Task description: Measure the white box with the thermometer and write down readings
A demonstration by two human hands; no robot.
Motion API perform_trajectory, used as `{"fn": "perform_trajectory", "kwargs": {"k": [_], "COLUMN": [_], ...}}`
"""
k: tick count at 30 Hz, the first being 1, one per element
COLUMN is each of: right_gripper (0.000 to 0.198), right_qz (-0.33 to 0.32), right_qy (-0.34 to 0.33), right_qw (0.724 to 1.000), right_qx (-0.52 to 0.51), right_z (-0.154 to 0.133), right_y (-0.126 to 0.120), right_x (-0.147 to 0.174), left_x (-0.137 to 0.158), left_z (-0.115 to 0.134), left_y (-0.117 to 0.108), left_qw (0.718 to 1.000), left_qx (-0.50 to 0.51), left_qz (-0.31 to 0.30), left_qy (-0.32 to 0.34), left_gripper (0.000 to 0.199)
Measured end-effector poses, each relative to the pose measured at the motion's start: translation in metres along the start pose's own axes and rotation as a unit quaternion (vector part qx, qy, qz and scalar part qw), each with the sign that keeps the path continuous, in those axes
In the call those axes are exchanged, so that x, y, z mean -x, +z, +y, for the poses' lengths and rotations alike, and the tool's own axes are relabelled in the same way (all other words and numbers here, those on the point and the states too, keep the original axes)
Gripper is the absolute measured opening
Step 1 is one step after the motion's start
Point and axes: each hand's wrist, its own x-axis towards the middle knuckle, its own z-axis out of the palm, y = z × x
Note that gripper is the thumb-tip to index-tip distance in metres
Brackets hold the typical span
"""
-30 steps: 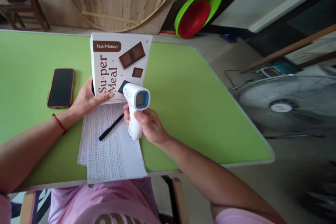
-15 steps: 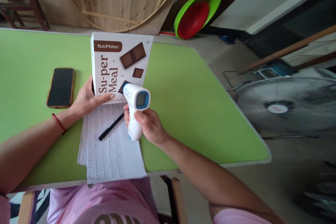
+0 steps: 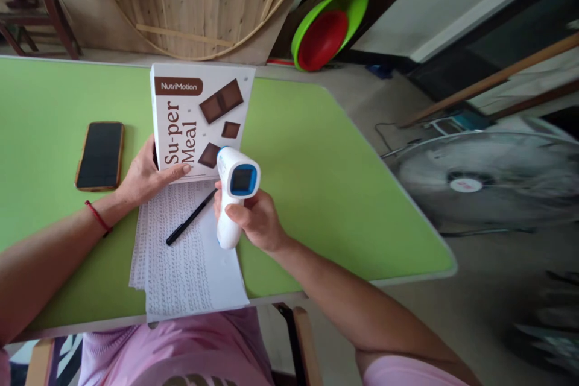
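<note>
My left hand (image 3: pixel 156 178) grips the lower left corner of a white box (image 3: pixel 185 123) printed "NutriMotion Su-per Meal" with chocolate pieces, its thumb across the front. The box is held up, face towards me. In my right hand (image 3: pixel 253 217) is a white and blue infrared thermometer (image 3: pixel 233 193), gripped by its handle, its small screen dark and facing me. Its front end points towards the lower right part of the box; whether they touch I cannot tell. Below lie handwritten paper sheets (image 3: pixel 190 277) with a black pen (image 3: pixel 190 218) on them.
A smartphone (image 3: pixel 99 155) in a brown case lies left of the box on the green table (image 3: pixel 316 193). To the right stands a large fan (image 3: pixel 465 184). Green and red basins (image 3: pixel 323 39) lean beyond the far edge, beside a round wooden tabletop (image 3: pixel 203 0).
The thermometer has tilted slightly and shifted a little away from the printed chocolate piece at the lower right. Both hands keep their grips. The whole view has shifted slightly.
</note>
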Motion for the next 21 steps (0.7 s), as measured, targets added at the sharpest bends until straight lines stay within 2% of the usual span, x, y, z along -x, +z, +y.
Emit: {"fn": "perform_trajectory", "kwargs": {"k": [3, 12, 21], "right_gripper": [0.038, 0.036, 0.032], "right_qz": [0.044, 0.093, 0.092], "right_qy": [-0.025, -0.045, -0.046], "right_qw": [0.999, 0.994, 0.994], "right_qx": [0.019, 0.041, 0.044], "right_z": [-0.003, -0.012, -0.016], "right_y": [-0.002, -0.006, -0.006], "right_x": [0.0, -0.003, -0.004], "left_x": [0.0, -0.003, -0.001], "left_z": [-0.001, -0.005, 0.004], "left_y": [-0.002, -0.006, -0.008], "left_qw": [1.0, 0.999, 0.995], "left_qx": [-0.015, -0.048, -0.07], "left_qz": [-0.006, 0.001, -0.005], "left_qy": [-0.013, -0.006, -0.071], "left_gripper": [0.057, 0.055, 0.066]}}
